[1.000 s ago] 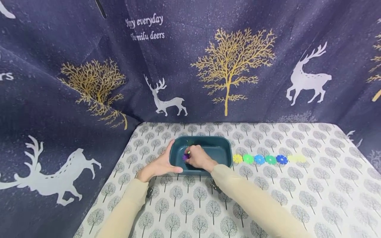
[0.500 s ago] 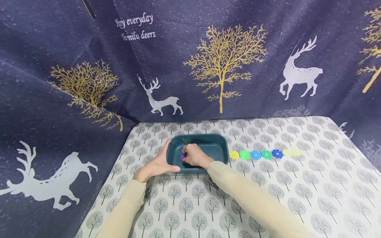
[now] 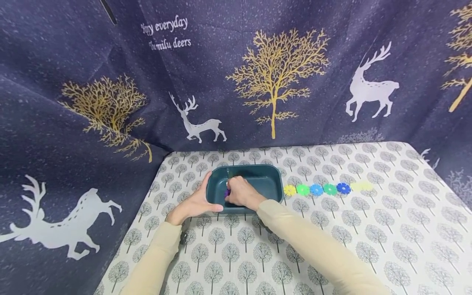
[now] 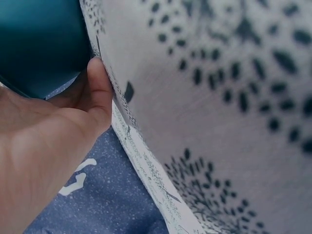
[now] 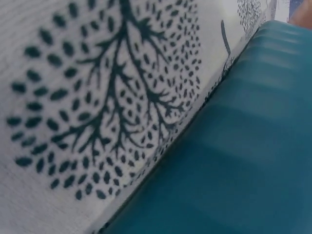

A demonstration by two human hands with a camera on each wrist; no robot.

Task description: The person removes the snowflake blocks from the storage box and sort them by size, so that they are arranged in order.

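A dark teal plastic basin [image 3: 265,167] sits on the table. My left hand [image 3: 197,201] grips its near left corner, thumb along the front wall and fingers up the left side; the left wrist view shows the thumb [image 4: 99,85] beside the teal wall. Inside the basin, my right hand [image 3: 241,191] has its fingers bent, pinching a purple flower-shaped plastic disc [image 3: 226,192] in the left half. The hand covers much of that disc. In the right wrist view the basin's outer wall [image 5: 234,146] fills the lower right, and the fingers are out of sight.
Right of the basin lies a straight row of flower-shaped discs: yellow [image 3: 289,190], light green [image 3: 303,189], light blue [image 3: 316,189], green [image 3: 330,189], dark blue [image 3: 343,188] and pale yellow [image 3: 361,186]. A tree-print cloth [image 3: 245,237] covers the table; a dark deer-print curtain [image 3: 206,24] hangs behind.
The head view has shifted a little, moving the scene left and slightly up. My right hand stays in the basin, its fingers now hiding more of the purple disc. The left hand keeps its place.
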